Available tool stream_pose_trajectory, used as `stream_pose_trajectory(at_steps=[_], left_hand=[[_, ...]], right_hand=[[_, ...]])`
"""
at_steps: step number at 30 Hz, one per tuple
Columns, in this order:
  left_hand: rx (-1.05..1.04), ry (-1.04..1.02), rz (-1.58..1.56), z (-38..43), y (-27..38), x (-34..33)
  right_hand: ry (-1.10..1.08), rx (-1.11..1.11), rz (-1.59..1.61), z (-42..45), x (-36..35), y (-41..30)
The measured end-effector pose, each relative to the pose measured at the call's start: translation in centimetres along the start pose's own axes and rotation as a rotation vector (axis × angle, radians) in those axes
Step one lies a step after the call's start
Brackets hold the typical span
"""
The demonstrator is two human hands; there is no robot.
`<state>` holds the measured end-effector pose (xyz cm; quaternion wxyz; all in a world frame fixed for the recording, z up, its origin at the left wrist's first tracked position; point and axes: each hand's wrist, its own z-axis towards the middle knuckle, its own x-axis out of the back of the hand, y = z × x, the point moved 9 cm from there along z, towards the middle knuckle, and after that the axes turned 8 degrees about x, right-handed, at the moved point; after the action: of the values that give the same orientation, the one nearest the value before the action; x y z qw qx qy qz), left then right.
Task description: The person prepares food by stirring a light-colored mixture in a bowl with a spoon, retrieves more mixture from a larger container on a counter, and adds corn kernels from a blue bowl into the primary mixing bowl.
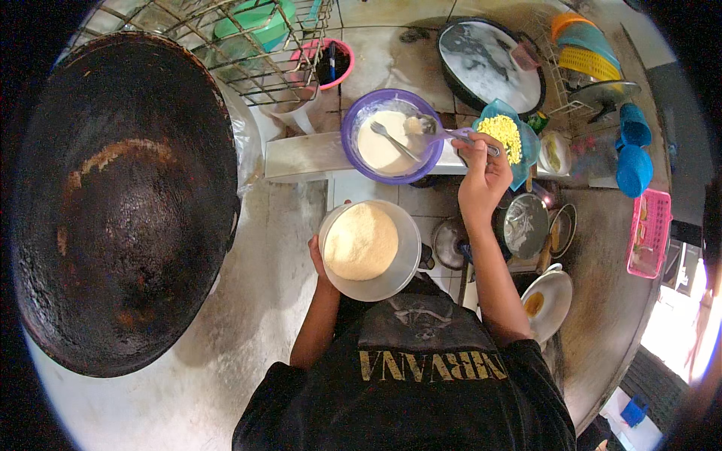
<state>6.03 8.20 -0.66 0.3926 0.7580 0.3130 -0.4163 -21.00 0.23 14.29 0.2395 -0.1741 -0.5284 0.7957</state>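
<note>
My left hand [317, 256] grips the side of a round translucent plastic tub [409, 248], tilted before my chest. Pale yellow crumbs [361, 239] lie heaped inside it. My right hand [486, 175] pinches the handle of a spoon [431, 127], whose head is over a purple bowl [348, 147]. A small pale lump sits on the spoon's head. Creamy white batter [375, 149] partly fills the bowl, and a metal fork [389, 138] rests in it. Just beyond my right hand is a teal leaf-shaped dish [529, 144] with chopped yellow pieces [499, 134].
A big blackened wok [130, 214] hangs at left beside a wire rack [265, 56]. Behind the bowl stand a pink-rimmed container [345, 73] and a wide basin of foamy water [479, 62]. Pans [524, 225] [555, 307] sit to the right, under my forearm's side.
</note>
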Motion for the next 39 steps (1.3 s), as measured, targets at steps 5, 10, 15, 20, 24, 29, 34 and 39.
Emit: stream_pose_trajectory(at_steps=[5,10,15,20,24,29,34,39], left_hand=[[-0.073,-0.022,0.046,0.2,1.0,-0.6],[-0.063,-0.051,0.047,0.0,1.2,-0.5],[-0.058,-0.036,0.022,-0.5,1.2,0.2],[-0.024,0.151,-0.033,-1.0,0.0,4.1],[-0.071,0.013,0.101,-2.2,0.6,1.2],[-0.063,-0.278,-0.118,-4.6,-1.4,2.0],[-0.135,0.166,-0.126,-8.0,-4.3,9.0],[-0.267,0.102,-0.164,-14.5,-7.3,7.5]], right_hand=[[-0.086,0.070,-0.171,0.4,-1.6,0.1],[-0.096,0.121,-0.146,0.6,-2.7,0.0],[-0.254,0.411,-0.443,0.1,-3.8,-3.0],[-0.237,0.529,-0.545,-1.1,-3.8,-3.4],[0.100,-0.090,0.061,-0.7,-0.5,0.5],[0.063,-0.359,0.425,-5.7,2.6,-1.5],[-0.658,-0.099,0.122,-13.9,1.3,-9.0],[-1.072,0.401,-0.229,-21.7,0.3,-14.3]])
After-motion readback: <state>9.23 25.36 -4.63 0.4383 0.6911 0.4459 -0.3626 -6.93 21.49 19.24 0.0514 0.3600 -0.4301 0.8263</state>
